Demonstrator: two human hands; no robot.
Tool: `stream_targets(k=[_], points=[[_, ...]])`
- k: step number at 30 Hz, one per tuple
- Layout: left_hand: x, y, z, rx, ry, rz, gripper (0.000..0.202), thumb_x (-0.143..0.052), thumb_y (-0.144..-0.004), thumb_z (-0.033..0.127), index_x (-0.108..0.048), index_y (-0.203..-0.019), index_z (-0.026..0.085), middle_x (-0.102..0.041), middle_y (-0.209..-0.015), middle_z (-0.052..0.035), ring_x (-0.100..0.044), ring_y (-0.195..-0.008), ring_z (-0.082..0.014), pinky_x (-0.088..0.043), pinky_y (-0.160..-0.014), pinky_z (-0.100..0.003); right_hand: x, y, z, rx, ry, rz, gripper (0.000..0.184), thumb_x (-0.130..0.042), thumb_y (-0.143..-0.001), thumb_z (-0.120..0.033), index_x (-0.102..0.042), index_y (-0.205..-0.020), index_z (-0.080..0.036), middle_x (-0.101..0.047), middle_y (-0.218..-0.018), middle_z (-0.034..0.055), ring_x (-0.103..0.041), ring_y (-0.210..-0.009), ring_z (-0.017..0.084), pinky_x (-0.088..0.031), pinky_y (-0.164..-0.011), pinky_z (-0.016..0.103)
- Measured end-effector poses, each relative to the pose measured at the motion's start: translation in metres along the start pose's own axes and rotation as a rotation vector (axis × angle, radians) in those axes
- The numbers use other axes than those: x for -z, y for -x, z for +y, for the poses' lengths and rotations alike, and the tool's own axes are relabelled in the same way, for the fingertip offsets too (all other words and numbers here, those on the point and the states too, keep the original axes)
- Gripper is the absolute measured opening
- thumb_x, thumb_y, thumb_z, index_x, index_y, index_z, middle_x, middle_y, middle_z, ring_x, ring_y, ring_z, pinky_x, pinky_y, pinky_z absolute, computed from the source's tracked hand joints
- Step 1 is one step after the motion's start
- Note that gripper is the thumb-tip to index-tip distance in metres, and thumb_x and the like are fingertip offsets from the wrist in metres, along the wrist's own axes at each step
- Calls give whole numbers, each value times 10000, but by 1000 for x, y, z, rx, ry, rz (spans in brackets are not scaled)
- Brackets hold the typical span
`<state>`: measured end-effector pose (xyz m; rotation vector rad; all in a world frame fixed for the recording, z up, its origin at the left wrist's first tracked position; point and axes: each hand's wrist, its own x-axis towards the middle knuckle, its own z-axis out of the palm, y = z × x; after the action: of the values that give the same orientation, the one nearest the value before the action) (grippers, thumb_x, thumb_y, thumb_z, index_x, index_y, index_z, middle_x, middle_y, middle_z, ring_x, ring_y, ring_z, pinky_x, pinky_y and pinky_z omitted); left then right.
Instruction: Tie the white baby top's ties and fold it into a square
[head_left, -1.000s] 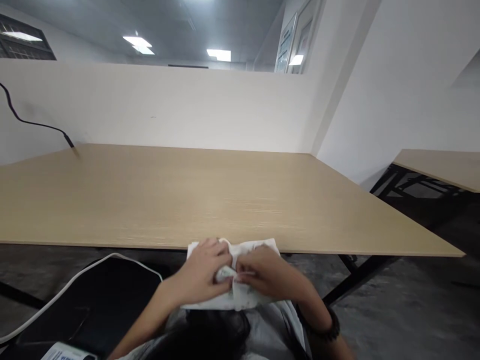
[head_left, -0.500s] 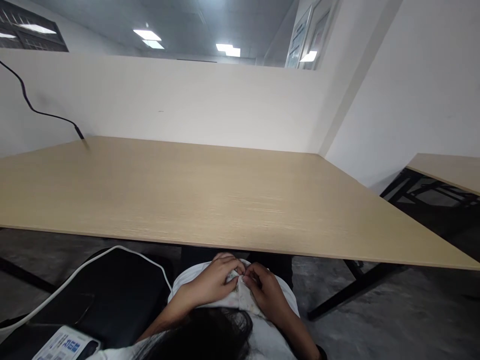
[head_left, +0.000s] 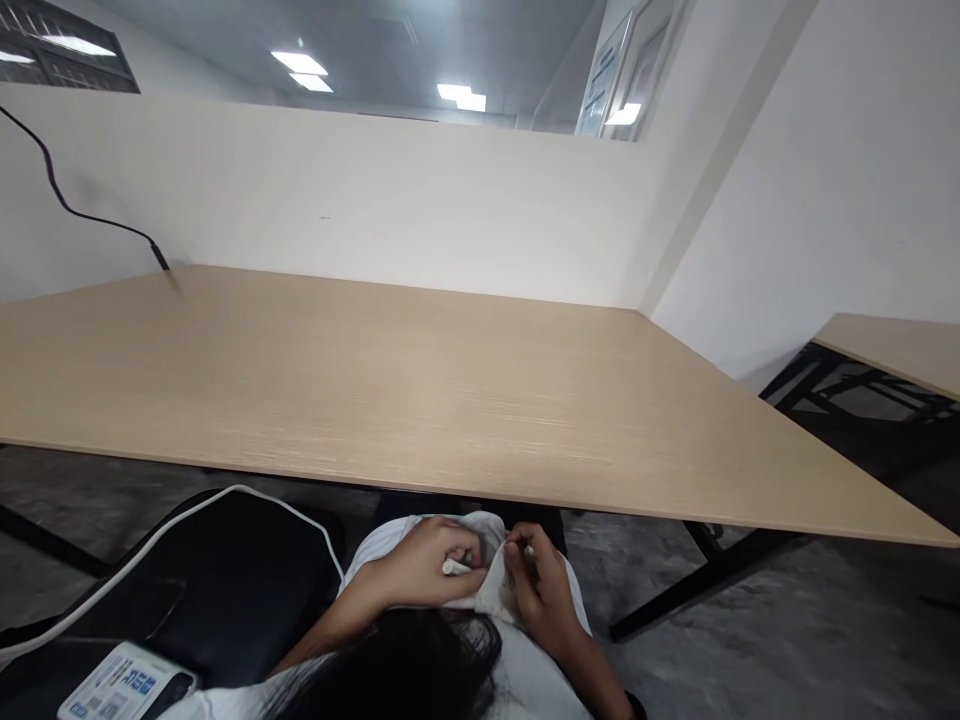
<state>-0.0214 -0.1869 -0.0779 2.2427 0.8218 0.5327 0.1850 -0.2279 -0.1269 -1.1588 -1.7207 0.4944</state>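
Note:
My left hand [head_left: 424, 565] rests low over the lap, fingers curled around a small white rod-like thing [head_left: 454, 567], whose blunt end pokes out between thumb and fingers. Its exact kind is not clear. Beside it, my right hand [head_left: 541, 590] pinches a fold of pale cloth [head_left: 495, 588] between thumb and forefinger, pulling it up into a peak. The cloth lies in front of the white shirt, and both hands are just below the near table edge. Dark hair hangs into the bottom of the view.
A wooden table [head_left: 420, 390] spans the view before a white partition [head_left: 405, 205]. On a black chair [head_left: 247, 580] at left lie a white cable [head_left: 169, 530] and a white box-like device with a printed label [head_left: 127, 685]. A black cable [head_left: 90, 215] hangs at far left. Another table [head_left: 900, 345] stands at right.
My hands have moved slightly apart. The white rod-like thing now shows more clearly in my left hand, and the cloth is stretched up by my right hand. The view has shifted slightly.

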Motion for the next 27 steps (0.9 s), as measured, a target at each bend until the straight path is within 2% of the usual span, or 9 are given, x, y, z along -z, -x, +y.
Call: stream_targets(k=[4,6,8,11,14,16,18,22,27], points=[[9,3,8,-99,14,-97,206,-686,-826,400,-665,-872,200,-590,-782,19,-544,-706,-137,-380,-637,-222,1,-1,1,11,84,174,157,-424,-1021,-298,-556,-1007,-214,-631,-850,47,-605,-781,188,-495,-689,295],[11,3,11,-100,4,-100,250,-701,-828,445,-662,-899,208,-603,-856,7,-569,-774,-153,-403,-671,-227,6,-4,-3,64,133,196,146,-446,-1007,-254,-566,-1079,-214,-656,-922,70,-620,-868,212,-510,-768,336],[11,4,13,-75,-4,-70,211,-674,-861,415,-639,-882,208,-602,-905,-3,-577,-824,-162,-425,-705,-231,14,-7,-10,169,153,109,223,-489,-983,-230,-565,-1192,-220,-673,-1055,98,-618,-1021,244,-506,-886,394],[8,5,15,-50,-19,3,126,-592,-914,326,-598,-881,205,-610,-978,-24,-579,-905,-179,-453,-786,-253,24,-11,-24,318,131,-155,409,-562,-954,-234,-506,-1359,-243,-639,-1267,107,-544,-1232,268,-457,-1025,438],[7,8,18,-42,-49,78,84,-534,-936,268,-582,-909,204,-624,-988,-41,-570,-973,-201,-460,-885,-299,27,-14,-36,321,111,-252,340,-586,-952,-223,-543,-1286,-263,-676,-1162,75,-603,-1099,240,-492,-946,401],[9,11,23,-17,-51,120,83,-528,-943,264,-588,-954,208,-632,-1012,-47,-567,-1007,-207,-457,-933,-320,28,-15,-41,297,103,-217,164,-592,-950,-208,-593,-1104,-261,-686,-984,48,-622,-927,218,-511,-829,367],[13,15,29,14,-23,117,112,-516,-959,264,-600,-1018,219,-644,-1058,-43,-576,-1024,-199,-454,-963,-319,29,-15,-45,301,89,-180,84,-592,-944,-186,-594,-991,-256,-670,-909,40,-616,-880,215,-509,-797,359],[20,21,44,-1,37,45,205,-430,-1004,238,-627,-1057,238,-676,-1094,-29,-612,-1016,-171,-462,-961,-281,33,-13,-54,298,15,-185,80,-590,-937,-199,-593,-994,-256,-678,-1033,66,-625,-1031,238,-496,-940,398],[19,21,45,-117,39,131,232,-436,-1013,271,-660,-1052,227,-722,-1043,-42,-645,-982,-176,-482,-938,-281,28,-7,-54,132,-31,-137,81,-624,-937,-302,-579,-956,-237,-641,-824,22,-611,-748,174,-516,-673,274]])
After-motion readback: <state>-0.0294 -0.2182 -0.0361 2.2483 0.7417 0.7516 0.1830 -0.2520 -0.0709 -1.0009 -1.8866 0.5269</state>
